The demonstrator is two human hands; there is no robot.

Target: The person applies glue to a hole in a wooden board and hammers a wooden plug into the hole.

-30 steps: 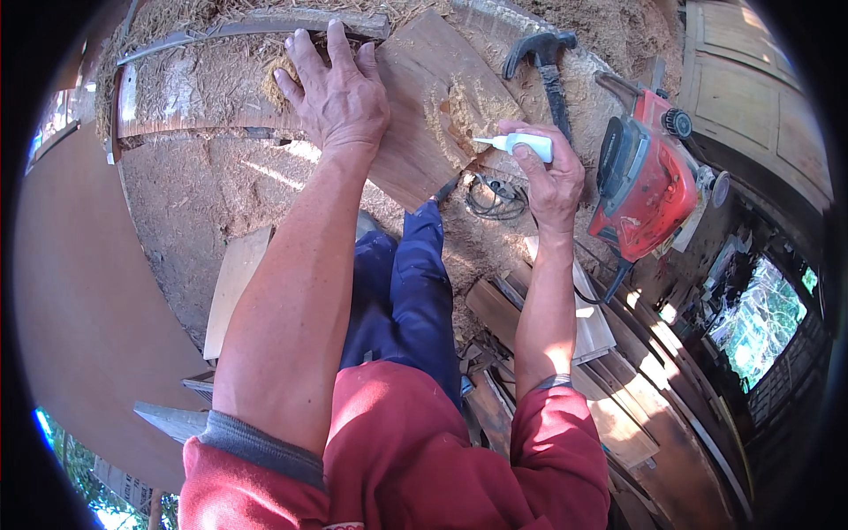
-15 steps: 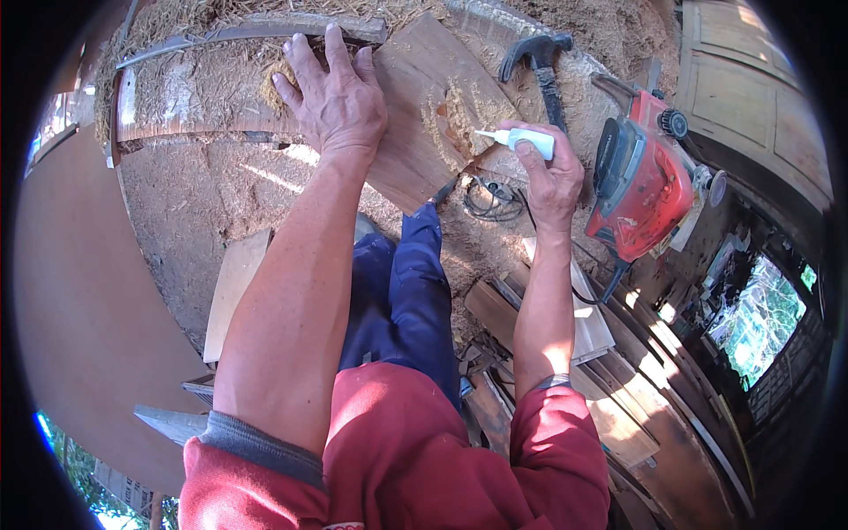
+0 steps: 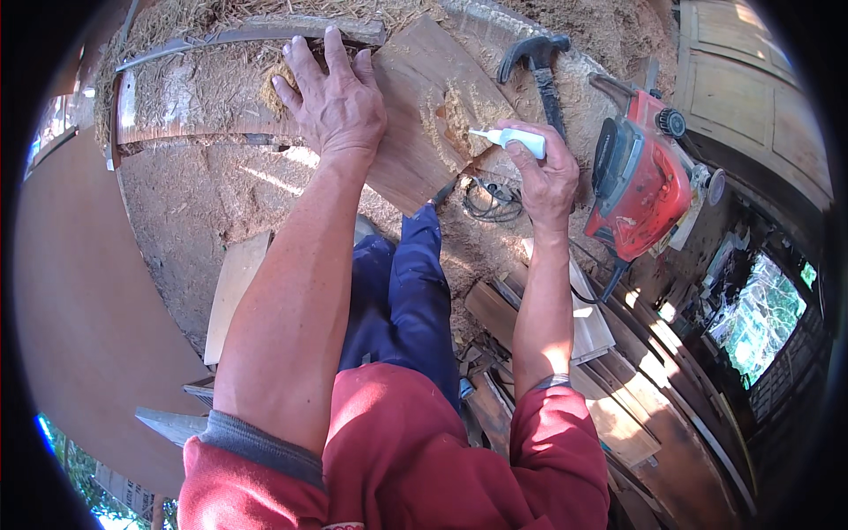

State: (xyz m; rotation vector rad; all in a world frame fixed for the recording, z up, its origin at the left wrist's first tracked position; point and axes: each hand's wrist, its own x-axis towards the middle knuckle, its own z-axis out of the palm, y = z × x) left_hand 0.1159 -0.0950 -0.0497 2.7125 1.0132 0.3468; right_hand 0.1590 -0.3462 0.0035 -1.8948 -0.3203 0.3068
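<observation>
My left hand (image 3: pixel 331 102) lies flat, fingers spread, on the left part of a brown wooden board (image 3: pixel 433 115) that rests on a sawdust-covered bench. My right hand (image 3: pixel 546 172) grips a small white glue bottle (image 3: pixel 517 139) with its thin nozzle pointing left at a patch of sawdust on the board's right part. The nozzle tip is at or just above the wood; I cannot tell if it touches.
A black claw hammer (image 3: pixel 541 75) lies just behind the bottle. A red power saw (image 3: pixel 640 181) sits at the right, its coiled black cord (image 3: pixel 490 199) below the board. Stacked wood offcuts (image 3: pixel 574 327) lie by my right elbow, a pale plank (image 3: pixel 231 296) at the left.
My right hand has shifted the glue bottle slightly left and up, toward the sawdust patch on the board. The left hand stays pressed on the board.
</observation>
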